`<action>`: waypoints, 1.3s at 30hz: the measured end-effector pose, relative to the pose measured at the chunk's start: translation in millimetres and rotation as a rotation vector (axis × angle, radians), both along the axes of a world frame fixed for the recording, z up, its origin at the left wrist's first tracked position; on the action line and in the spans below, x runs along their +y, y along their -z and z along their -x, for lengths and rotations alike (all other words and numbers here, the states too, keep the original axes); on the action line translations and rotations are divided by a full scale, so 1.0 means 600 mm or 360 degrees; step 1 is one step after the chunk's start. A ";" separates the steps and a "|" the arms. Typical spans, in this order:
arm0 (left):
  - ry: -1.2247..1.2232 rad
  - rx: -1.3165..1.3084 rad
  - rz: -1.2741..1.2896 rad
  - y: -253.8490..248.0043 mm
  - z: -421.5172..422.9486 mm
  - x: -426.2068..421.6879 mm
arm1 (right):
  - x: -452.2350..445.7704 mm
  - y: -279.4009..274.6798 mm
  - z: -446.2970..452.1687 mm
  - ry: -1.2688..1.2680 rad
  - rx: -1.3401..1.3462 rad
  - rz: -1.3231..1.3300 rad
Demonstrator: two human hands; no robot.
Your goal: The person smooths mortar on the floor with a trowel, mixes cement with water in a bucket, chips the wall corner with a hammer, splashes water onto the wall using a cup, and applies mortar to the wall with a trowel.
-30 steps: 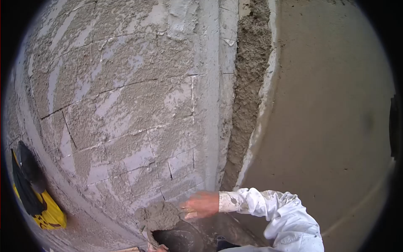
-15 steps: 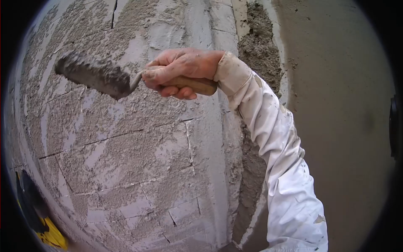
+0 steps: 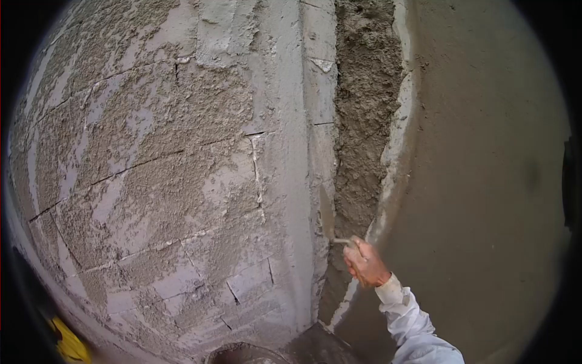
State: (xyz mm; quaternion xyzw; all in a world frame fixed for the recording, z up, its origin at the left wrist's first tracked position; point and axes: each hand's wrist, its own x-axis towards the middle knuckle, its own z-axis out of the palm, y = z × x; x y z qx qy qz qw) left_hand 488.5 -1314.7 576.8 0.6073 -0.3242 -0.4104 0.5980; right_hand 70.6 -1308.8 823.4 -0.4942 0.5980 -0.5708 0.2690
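Trowel (image 3: 328, 219) is located at the left edge of the rough mortar strip (image 3: 367, 97), in the lower middle of the view. We find its blade upright, tip pointing up and slightly left, long axis running roughly along the strip. We note the thin neck leaving the blade's lower end toward the right hand (image 3: 367, 265), whose fingers are closed around the handle. That grip hides most of the handle; we cannot tell whether the blade touches the mortar. We record a round container (image 3: 245, 354) and a yellow item (image 3: 71, 344), both cut off at the lower border.
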 end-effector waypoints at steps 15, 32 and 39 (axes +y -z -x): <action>0.0478 -0.0058 0.0210 0.015 -0.089 0.142 | 0.140 0.539 -0.436 -0.1041 0.2043 -0.0138; 0.0166 0.0315 -0.0223 0.008 -0.129 0.213 | 0.227 0.485 -0.463 -0.1538 0.1451 -0.0863; 0.0099 0.0484 -0.0041 -0.019 -0.124 0.202 | 0.214 0.420 -0.442 -0.1395 0.1488 -0.0813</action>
